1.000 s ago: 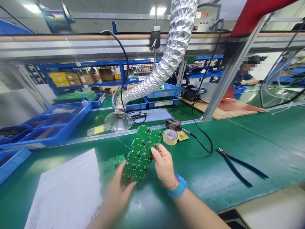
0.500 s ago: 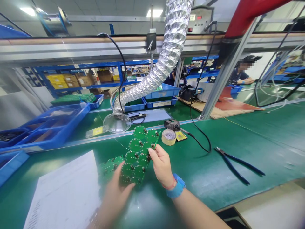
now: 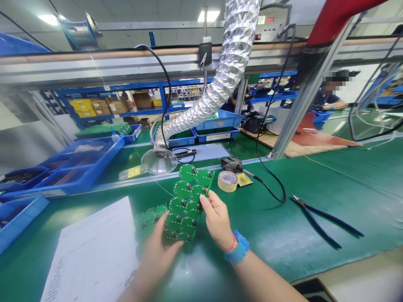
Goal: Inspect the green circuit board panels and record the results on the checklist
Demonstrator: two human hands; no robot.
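A green circuit board panel (image 3: 182,205) made up of several round boards is held tilted up over the green bench. My right hand (image 3: 218,218), with a blue band at the wrist, pinches the panel's right edge strip between thumb and fingers. Around its lower left edge is my left hand (image 3: 160,247), thumb below and fingers at the side, partly blurred. Behind the left hand, more round green boards (image 3: 149,218) lie on the bench. Just beyond the right hand sits a roll of tape (image 3: 227,181).
Diagonal cutters (image 3: 324,218) lie jaws apart at right. A soldering iron holder (image 3: 232,164) stands behind the tape. A fume funnel (image 3: 159,161) hangs from a silver duct (image 3: 214,84). White paper (image 3: 94,251) and blue bins (image 3: 78,167) are at left. Two people work across the bench.
The whole view has shifted slightly, so things appear a little further right. Both hands keep their hold on the panel, with no clear change in grip.
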